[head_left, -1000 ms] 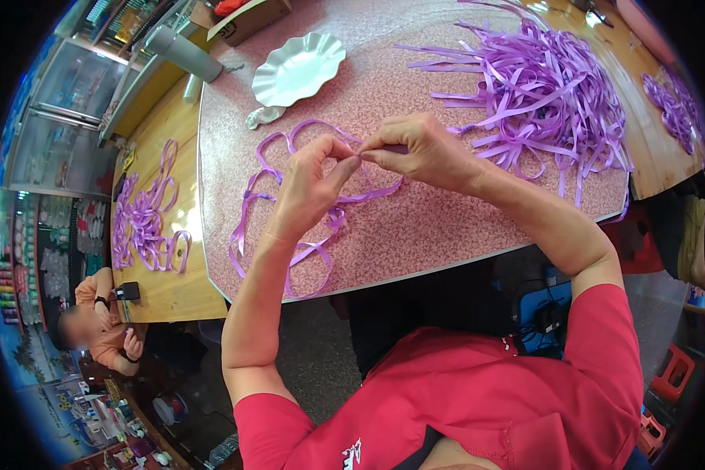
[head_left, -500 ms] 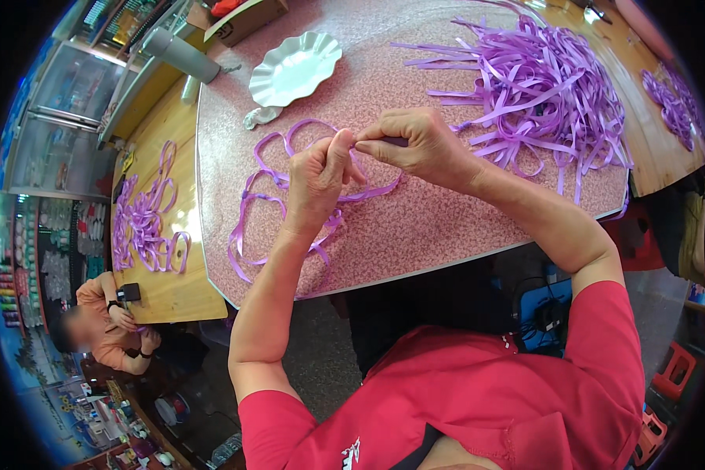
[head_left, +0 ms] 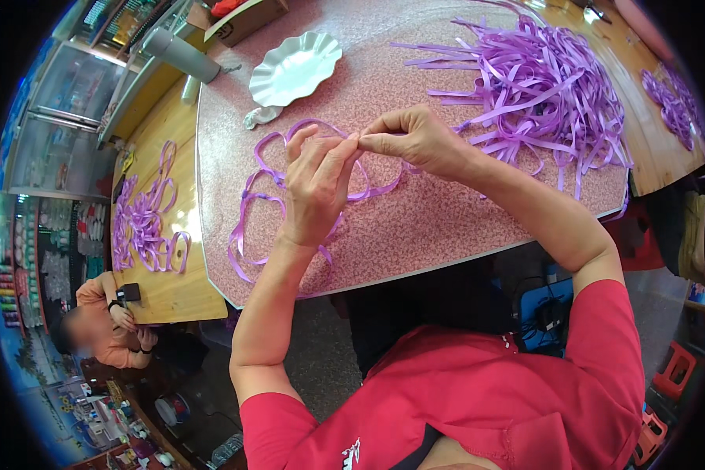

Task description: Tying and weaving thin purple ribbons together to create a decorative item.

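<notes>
Over the pink speckled table [head_left: 446, 211], my left hand [head_left: 317, 180] and my right hand [head_left: 423, 145] meet fingertip to fingertip. Both pinch a thin purple ribbon [head_left: 388, 188], whose loop hangs below the fingers; the exact spot they grip is mostly hidden. Joined ribbon loops [head_left: 243, 213] lie on the tabletop to the left of and beneath my left hand. Beyond my right hand, a big tangled heap of purple ribbons [head_left: 544, 94] covers the right part of the table, with loose ends pointing left.
A white scalloped dish [head_left: 296, 69] and a grey bottle [head_left: 182, 55] stand toward the far left. More purple ribbons [head_left: 145, 219] lie on the wooden table at left, where another person [head_left: 110, 329] sits. A cardboard box [head_left: 247, 19] is at the back.
My left hand has turned, its back now showing and its fingers reaching to the right fingertips. The right hand's pinch has shifted slightly, and the ribbon loop beneath has changed shape.
</notes>
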Available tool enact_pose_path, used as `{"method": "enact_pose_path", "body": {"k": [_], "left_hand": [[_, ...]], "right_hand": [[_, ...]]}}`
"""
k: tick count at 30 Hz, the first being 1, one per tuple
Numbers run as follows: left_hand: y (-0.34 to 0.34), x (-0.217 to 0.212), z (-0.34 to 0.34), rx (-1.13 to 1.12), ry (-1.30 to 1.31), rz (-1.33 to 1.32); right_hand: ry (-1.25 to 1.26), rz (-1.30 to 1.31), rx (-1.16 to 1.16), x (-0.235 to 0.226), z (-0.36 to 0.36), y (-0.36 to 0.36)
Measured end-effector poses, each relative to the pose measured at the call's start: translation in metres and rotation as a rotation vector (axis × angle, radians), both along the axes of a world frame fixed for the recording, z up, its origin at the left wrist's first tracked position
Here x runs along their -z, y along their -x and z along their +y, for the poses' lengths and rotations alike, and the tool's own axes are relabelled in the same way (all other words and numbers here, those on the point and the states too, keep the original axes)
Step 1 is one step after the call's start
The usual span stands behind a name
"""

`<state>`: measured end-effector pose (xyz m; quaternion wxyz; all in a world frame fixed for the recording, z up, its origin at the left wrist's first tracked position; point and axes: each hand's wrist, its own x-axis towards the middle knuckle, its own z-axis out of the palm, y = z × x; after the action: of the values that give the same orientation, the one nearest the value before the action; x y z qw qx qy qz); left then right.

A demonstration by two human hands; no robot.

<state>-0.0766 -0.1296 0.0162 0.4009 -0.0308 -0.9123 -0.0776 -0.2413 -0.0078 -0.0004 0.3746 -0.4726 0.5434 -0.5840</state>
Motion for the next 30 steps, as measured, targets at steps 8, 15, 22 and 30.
{"method": "enact_pose_path", "body": {"k": [8,15,22,30], "left_hand": [[-0.003,0.003,0.001,-0.038,-0.069,-0.065],[-0.013,-0.005,0.01,-0.065,-0.707,-0.301],[-0.024,-0.012,0.017,0.016,-1.037,-0.329],[-0.046,-0.009,0.023,0.156,-1.271,-0.287]], "right_hand": [[-0.065,0.047,-0.078,-0.01,0.004,-0.001],[0.216,0.392,-0.027,-0.01,0.005,-0.008],[0.007,0.211,-0.107,-0.026,0.008,-0.013],[-0.113,0.195,-0.089,-0.031,0.013,-0.014]]}}
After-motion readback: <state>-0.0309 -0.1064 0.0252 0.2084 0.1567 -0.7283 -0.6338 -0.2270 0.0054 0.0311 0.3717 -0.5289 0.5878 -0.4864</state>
